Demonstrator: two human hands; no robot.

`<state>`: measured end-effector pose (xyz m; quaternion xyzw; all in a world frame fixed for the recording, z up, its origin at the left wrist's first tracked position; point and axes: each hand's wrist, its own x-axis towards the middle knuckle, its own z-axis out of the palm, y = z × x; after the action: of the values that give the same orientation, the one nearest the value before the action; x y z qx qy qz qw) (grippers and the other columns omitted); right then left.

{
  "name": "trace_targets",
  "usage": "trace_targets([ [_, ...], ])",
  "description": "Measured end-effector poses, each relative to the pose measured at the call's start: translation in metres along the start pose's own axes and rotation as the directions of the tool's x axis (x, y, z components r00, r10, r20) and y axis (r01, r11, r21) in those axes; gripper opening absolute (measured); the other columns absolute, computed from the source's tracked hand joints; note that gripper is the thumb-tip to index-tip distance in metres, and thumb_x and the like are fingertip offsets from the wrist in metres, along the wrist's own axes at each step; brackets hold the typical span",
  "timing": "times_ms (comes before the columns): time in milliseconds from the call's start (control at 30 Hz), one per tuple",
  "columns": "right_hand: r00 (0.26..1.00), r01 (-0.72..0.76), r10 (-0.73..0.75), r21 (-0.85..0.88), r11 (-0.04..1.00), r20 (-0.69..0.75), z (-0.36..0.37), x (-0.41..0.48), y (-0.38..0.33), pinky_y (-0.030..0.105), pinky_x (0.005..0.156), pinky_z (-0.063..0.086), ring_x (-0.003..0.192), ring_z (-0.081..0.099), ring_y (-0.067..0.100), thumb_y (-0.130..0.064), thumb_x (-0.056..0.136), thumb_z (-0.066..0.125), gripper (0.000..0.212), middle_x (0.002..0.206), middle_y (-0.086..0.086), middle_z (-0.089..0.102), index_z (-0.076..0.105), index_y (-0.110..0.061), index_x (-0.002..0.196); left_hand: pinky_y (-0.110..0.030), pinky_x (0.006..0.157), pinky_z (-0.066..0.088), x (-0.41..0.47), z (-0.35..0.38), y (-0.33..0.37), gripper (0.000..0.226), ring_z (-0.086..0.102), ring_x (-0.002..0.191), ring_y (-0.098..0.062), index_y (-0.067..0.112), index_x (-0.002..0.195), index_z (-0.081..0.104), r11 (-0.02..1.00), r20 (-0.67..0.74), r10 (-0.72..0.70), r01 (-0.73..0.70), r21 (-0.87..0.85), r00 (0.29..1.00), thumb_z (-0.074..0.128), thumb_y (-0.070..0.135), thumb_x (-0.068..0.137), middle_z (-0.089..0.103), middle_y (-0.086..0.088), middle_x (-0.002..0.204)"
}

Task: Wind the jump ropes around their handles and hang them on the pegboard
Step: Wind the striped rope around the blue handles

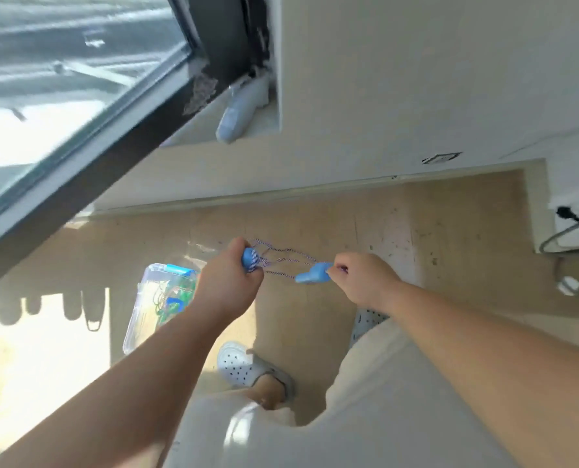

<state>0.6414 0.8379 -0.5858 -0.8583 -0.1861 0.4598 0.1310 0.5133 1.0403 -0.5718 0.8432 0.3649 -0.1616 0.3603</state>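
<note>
The left hand [229,282] clenches a blue plastic jump-rope handle [250,260] wound with blue-and-white braided cord [281,261]. The right hand [365,278] pinches the second blue handle [313,273], cord loops strung between them.

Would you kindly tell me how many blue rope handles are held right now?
2: a handle in the left hand, another in the right hand. The box may hide more.
</note>
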Motion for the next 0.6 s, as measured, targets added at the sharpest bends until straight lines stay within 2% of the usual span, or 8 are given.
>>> trace_targets([
  [133,0.991,0.03,0.002,0.244,0.969,-0.131,-0.082,-0.139,-0.026,0.034,0.056,0.026,0.052,0.032,0.015,-0.027,0.1,0.05,0.042,0.055,-0.003,0.036,0.038,-0.016,0.061,-0.042,0.063,0.055,-0.09,-0.089,0.08,0.022,0.061,0.071,-0.032,0.024,0.093,0.051,0.998,0.004,-0.007,0.008,-0.06,1.0,0.07,0.026,0.084,0.06,0.0,0.075],
  [233,0.972,0.083,0.007,0.37,0.925,-0.235,-0.131,-0.229,-0.038,0.027,0.051,0.027,0.048,0.03,0.008,-0.034,0.097,0.058,0.046,0.054,-0.006,0.037,0.042,-0.008,0.062,-0.033,0.056,0.045,-0.146,-0.135,0.129,0.037,0.057,0.064,-0.025,0.025,0.097,0.052,0.997,0.036,-0.014,0.017,-0.074,0.999,0.08,0.031,0.075,0.061,-0.005,0.079],
  [300,0.94,0.156,-0.004,0.418,0.895,-0.342,-0.156,-0.271,-0.04,0.022,0.049,0.027,0.048,0.03,0.007,-0.037,0.094,0.063,0.049,0.052,-0.011,0.035,0.037,-0.015,0.059,-0.032,0.057,0.041,-0.175,-0.154,0.156,0.027,0.051,0.062,-0.023,0.023,0.097,0.051,0.992,0.107,-0.015,0.028,-0.126,0.994,0.072,0.021,0.08,0.057,-0.008,0.078],
  [400,0.865,0.321,-0.086,0.414,0.852,-0.493,-0.192,-0.308,-0.032,0.035,0.059,0.029,0.059,0.034,0.011,-0.051,0.087,0.061,0.054,0.065,-0.004,0.036,0.034,-0.012,0.061,-0.033,0.063,0.039,-0.204,-0.171,0.195,0.015,0.05,0.066,-0.022,0.02,0.1,0.056,0.987,0.139,-0.022,0.043,-0.154,0.99,0.06,0.012,0.089,0.057,-0.009,0.082],
  [467,0.842,0.4,-0.133,0.44,0.804,-0.522,-0.217,-0.322,-0.021,0.036,0.059,0.027,0.06,0.033,0.012,-0.052,0.087,0.059,0.053,0.067,-0.001,0.036,0.038,-0.008,0.064,-0.033,0.066,0.042,-0.221,-0.175,0.224,0.016,0.056,0.072,-0.022,0.019,0.105,0.058,0.998,0.071,0.014,-0.01,-0.061,0.997,0.063,0.017,0.09,0.062,-0.006,0.087],
  [500,0.837,0.434,-0.153,0.467,0.77,-0.526,-0.229,-0.329,-0.014,0.035,0.06,0.027,0.06,0.033,0.013,-0.046,0.09,0.06,0.05,0.067,-0.002,0.036,0.042,-0.007,0.065,-0.034,0.068,0.044,-0.229,-0.175,0.238,0.018,0.059,0.077,-0.022,0.021,0.107,0.058,0.997,0.049,0.053,-0.056,0.049,0.997,0.065,0.021,0.09,0.063,-0.004,0.09],
  [567,0.824,0.488,-0.175,0.519,0.701,-0.538,-0.25,-0.341,0.004,0.035,0.065,0.034,0.065,0.042,0.021,-0.044,0.09,0.063,0.039,0.071,-0.002,0.049,0.057,-0.01,0.072,-0.033,0.072,0.048,-0.246,-0.172,0.268,0.026,0.061,0.082,-0.02,0.026,0.112,0.056,0.952,0.02,0.135,-0.135,0.276,0.991,0.068,0.03,0.089,0.065,0.002,0.096],
  [600,0.817,0.506,-0.177,0.537,0.675,-0.548,-0.26,-0.347,0.013,0.035,0.07,0.039,0.072,0.051,0.026,-0.048,0.088,0.064,0.034,0.08,-0.001,0.058,0.066,-0.015,0.077,-0.032,0.07,0.047,-0.253,-0.17,0.281,0.031,0.061,0.081,-0.018,0.029,0.114,0.054,0.936,-0.036,0.183,-0.163,0.313,0.983,0.071,0.032,0.088,0.065,0.004,0.096],
])
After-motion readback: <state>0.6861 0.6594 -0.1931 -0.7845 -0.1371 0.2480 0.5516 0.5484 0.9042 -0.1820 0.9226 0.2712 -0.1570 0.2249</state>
